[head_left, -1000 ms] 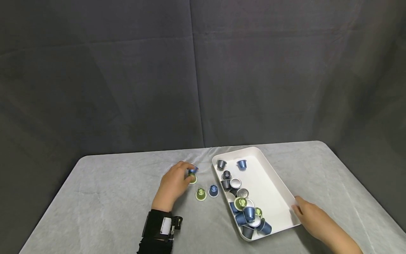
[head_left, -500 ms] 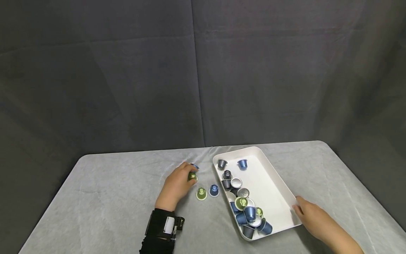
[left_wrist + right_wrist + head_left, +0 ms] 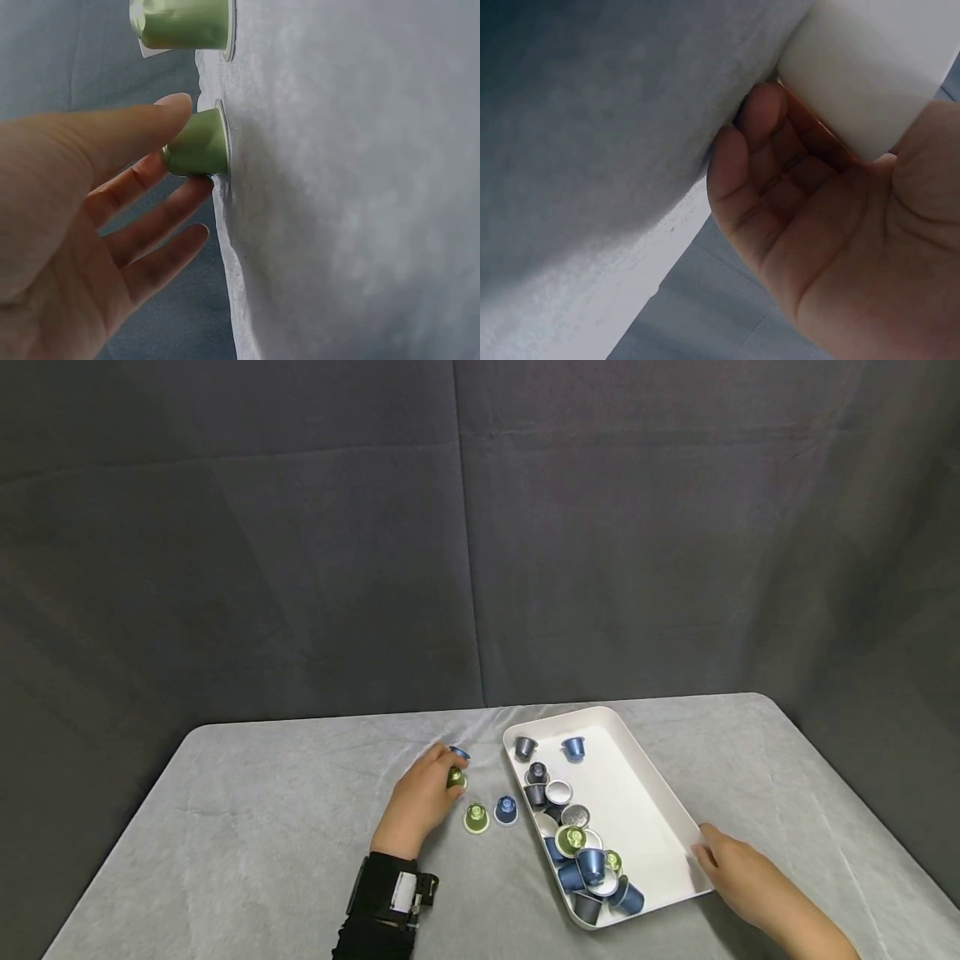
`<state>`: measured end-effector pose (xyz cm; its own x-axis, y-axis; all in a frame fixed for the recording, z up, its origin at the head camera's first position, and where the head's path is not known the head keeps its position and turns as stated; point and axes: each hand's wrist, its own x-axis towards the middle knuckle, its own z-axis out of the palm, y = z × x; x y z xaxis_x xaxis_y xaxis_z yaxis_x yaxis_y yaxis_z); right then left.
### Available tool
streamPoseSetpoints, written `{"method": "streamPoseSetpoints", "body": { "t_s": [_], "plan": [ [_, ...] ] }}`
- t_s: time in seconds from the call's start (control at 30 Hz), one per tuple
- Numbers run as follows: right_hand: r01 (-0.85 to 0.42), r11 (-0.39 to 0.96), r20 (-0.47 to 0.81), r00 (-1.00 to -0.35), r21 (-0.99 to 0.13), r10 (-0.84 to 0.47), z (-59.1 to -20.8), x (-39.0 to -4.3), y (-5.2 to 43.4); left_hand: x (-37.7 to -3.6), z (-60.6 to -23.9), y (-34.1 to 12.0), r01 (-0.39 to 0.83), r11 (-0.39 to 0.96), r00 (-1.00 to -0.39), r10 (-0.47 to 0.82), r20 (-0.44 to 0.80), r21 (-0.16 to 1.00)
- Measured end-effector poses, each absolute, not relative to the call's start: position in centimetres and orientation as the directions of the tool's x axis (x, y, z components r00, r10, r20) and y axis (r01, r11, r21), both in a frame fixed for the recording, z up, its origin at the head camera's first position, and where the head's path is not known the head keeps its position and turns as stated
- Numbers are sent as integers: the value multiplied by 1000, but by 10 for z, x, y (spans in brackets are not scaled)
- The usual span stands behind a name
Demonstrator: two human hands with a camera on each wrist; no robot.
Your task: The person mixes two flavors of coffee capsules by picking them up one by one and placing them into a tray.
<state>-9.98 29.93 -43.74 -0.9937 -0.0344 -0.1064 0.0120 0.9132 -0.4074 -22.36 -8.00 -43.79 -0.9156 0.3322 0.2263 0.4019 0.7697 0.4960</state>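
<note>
My left hand (image 3: 448,774) rests on the grey cloth just left of the white tray (image 3: 645,793). It pinches a green capsule (image 3: 455,777) that stands on the cloth. In the left wrist view the hand (image 3: 184,146) has its thumb above and a finger below this green capsule (image 3: 202,146). A blue capsule (image 3: 459,752) stands just beyond the fingertips. My right hand (image 3: 705,852) grips the tray's near right corner. In the right wrist view its fingers (image 3: 761,112) curl against the tray wall (image 3: 862,67).
A second green capsule (image 3: 476,817) and a blue capsule (image 3: 506,810) stand on the cloth between my left hand and the tray. Several blue, grey and green capsules lie along the tray's left side and near end. A dark curtain hangs behind the table.
My left hand's fingers have drawn in around the green capsule, and the forearm has shifted slightly to the right. The right hand and the tray have not moved.
</note>
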Motion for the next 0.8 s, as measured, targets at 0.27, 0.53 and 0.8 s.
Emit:
{"method": "streamPoseSetpoints", "body": {
  "t_s": [0.27,0.53,0.8],
  "plan": [
    [26,914,-127,-991,-405,-28,-437,-101,299,-221,-438,-80,370,792,-929,321,184,486],
    [31,916,-133,-991,-400,-25,-436,-100,299,-221,-439,-81,397,795,-918,337,210,459],
    [37,917,-139,-990,-397,-20,-435,-101,299,-221,-439,-82,396,811,-918,336,211,430]
  ]
}}
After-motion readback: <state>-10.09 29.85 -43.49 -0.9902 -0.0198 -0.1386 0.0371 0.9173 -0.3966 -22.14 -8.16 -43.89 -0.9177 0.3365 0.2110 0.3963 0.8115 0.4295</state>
